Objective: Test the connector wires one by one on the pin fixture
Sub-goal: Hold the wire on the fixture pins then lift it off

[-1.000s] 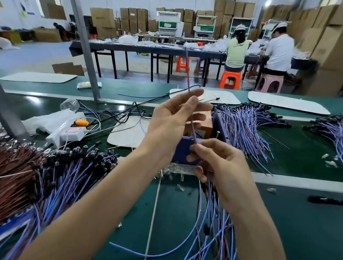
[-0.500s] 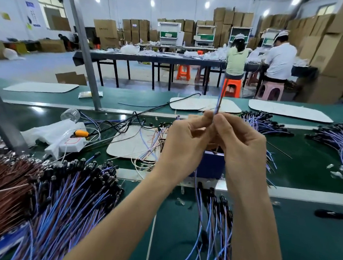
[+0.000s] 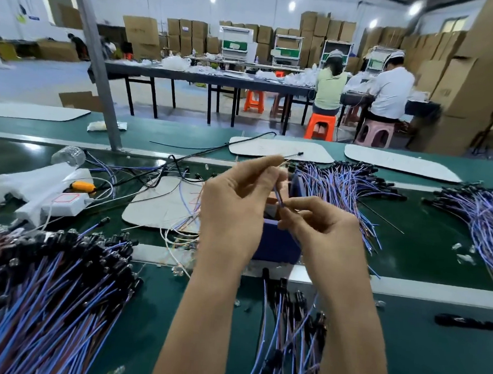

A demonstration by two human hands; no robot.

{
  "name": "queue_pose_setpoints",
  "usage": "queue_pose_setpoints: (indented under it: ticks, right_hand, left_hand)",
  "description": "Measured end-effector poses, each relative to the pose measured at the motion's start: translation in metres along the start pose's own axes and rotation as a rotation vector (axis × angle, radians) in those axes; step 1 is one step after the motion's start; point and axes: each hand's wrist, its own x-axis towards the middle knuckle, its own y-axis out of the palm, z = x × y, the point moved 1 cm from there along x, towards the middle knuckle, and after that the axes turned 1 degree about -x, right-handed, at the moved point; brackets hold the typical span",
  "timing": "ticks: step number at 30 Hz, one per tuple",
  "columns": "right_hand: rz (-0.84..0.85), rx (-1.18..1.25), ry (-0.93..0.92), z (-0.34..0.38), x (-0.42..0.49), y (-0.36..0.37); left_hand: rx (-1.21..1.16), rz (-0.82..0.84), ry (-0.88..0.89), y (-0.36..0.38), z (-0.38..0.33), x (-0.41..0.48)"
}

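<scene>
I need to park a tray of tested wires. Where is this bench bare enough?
Bare green belt lies near right, between the loose wires at the near edge and the black object. A narrower strip runs between the left wire pile and the left forearm. Crowded: around the blue fixture and the purple bundles.

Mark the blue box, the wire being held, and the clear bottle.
blue box [image 3: 279,244]: head view, on its front wall.
wire [image 3: 278,195]: head view, on the short blue stretch above the box.
clear bottle [image 3: 68,155]: head view, on its side.
</scene>
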Motion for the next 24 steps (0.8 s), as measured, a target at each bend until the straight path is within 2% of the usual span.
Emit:
queue_pose_setpoints:
  ticks: [5, 10, 15, 20, 22, 24]
  right_hand:
    - [0.058, -0.001, 0.101, -0.015, 0.008, 0.0]
    - [0.113, 0.054, 0.188, -0.025, 0.011, 0.005]
    - [0.005, -0.061, 0.298, -0.043, 0.017, 0.002]
    - [-0.002, -0.1, 0.447, -0.064, 0.018, -0.009]
    - [-0.013, -0.055, 0.442, -0.065, 0.018, -0.014]
    - [-0.093, 0.049, 0.369, -0.061, 0.019, -0.021]
  left_hand:
    - [-0.035, -0.052, -0.163, -0.001, 0.03, -0.005]
    - [-0.001, -0.05, -0.198, -0.005, 0.046, -0.001]
    - [0.06, -0.127, -0.234, -0.007, 0.067, 0.001]
    - [0.107, -0.08, -0.348, -0.009, 0.081, 0.001]
    - [0.019, -0.088, -0.386, -0.009, 0.08, 0.001]
    - [-0.052, -0.091, -0.352, -0.009, 0.075, 0.003]
